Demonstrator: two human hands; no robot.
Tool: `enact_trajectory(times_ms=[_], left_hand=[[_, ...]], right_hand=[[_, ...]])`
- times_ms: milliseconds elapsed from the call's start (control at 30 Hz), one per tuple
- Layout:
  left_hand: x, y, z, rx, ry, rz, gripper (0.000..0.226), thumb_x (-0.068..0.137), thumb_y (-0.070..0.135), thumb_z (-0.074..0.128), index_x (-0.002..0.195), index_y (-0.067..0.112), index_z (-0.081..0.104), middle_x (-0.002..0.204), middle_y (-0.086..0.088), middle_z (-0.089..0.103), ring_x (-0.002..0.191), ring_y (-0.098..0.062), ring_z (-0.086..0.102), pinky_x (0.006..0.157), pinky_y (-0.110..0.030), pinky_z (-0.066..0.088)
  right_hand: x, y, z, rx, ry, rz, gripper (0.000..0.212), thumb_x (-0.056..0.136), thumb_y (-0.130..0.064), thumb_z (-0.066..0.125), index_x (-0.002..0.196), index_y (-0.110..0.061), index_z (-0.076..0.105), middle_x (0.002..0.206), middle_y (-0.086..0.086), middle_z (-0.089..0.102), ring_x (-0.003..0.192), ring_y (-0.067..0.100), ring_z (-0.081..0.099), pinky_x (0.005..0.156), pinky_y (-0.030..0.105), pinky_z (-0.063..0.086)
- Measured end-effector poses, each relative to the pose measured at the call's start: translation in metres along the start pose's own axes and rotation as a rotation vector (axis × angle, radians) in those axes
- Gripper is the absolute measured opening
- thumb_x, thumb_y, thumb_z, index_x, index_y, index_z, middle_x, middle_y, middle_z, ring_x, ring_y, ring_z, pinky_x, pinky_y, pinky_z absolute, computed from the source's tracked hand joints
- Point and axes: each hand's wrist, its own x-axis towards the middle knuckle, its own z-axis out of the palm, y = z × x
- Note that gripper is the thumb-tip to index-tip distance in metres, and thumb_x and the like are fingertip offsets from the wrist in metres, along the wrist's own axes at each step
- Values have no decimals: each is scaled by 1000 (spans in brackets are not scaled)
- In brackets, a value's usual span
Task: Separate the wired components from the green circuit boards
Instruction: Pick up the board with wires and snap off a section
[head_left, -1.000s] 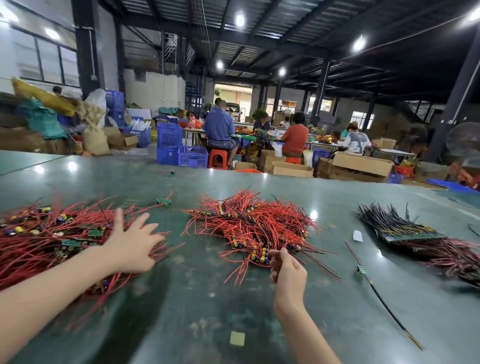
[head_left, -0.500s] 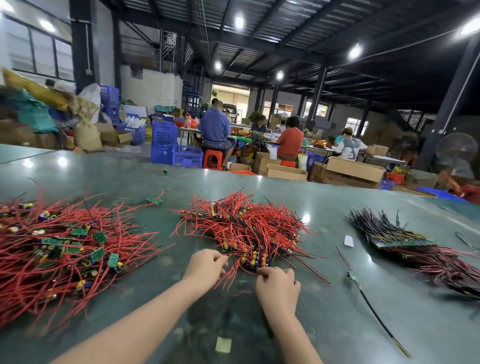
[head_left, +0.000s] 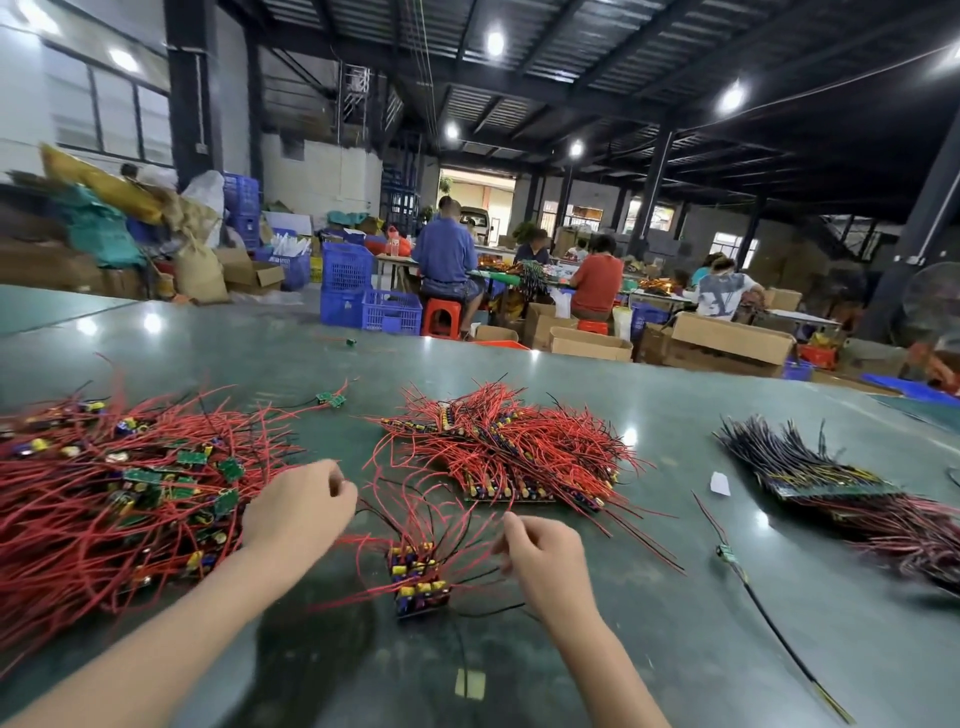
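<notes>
A small green board section (head_left: 417, 578) with yellow and blue components and red wires lies on the table between my hands. My left hand (head_left: 298, 512) hovers just left of it with fingers curled; whether it holds a wire is unclear. My right hand (head_left: 543, 553) is just right of it, thumb and fingers pinched at the tips of its red wires. Behind it lies the middle pile of red-wired boards (head_left: 509, 452). A big heap of separated red-wired pieces (head_left: 130, 493) sits at the left.
A stack of black-wired boards (head_left: 810, 473) lies at the right on the green table (head_left: 649, 649). A single piece with a black wire (head_left: 727, 553), a white paper scrap (head_left: 719, 483) and a loose small board (head_left: 331, 399) also lie there. People work at benches beyond.
My left hand came off the left heap to the middle pile. Both hands then drew a small board section out of that pile toward me, and they now sit apart on either side of it.
</notes>
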Motion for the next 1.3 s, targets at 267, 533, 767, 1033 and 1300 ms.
enact_trajectory(times_ms=[267,533,767,1033,1300], left_hand=[[-31,-4,21,258,-478,736,69,75,-5,45,125,43,47,135,20,42,128,-11,34,98,-30,30],[-33,9,43,85,-522,701,67,74,56,66,135,42,41,129,12,43,121,-10,35,101,-27,32],[-52,15,44,56,-166,806,46,63,56,77,104,37,67,99,20,63,91,-3,61,77,-16,46],[-42,10,34,-641,-116,302,15,86,8,65,84,17,76,77,23,69,81,10,61,75,-9,42],[-38,15,23,-745,-150,124,30,90,19,61,63,24,71,68,2,71,73,-11,65,64,-7,41]], right_hand=[[12,26,-8,-90,125,265,28,89,-18,42,77,-10,67,80,6,68,77,25,59,70,33,46],[16,29,-12,-115,-298,318,53,68,10,38,53,-29,70,71,-8,70,79,11,63,68,15,49],[9,10,-21,445,-454,279,34,55,4,43,58,-13,72,68,6,70,66,13,61,62,19,44],[6,7,-13,390,481,0,33,77,6,43,67,-18,64,68,-10,62,69,16,51,64,22,40],[-23,-18,25,-724,240,-855,40,70,-55,62,103,-34,63,103,-13,61,99,13,52,87,34,28]])
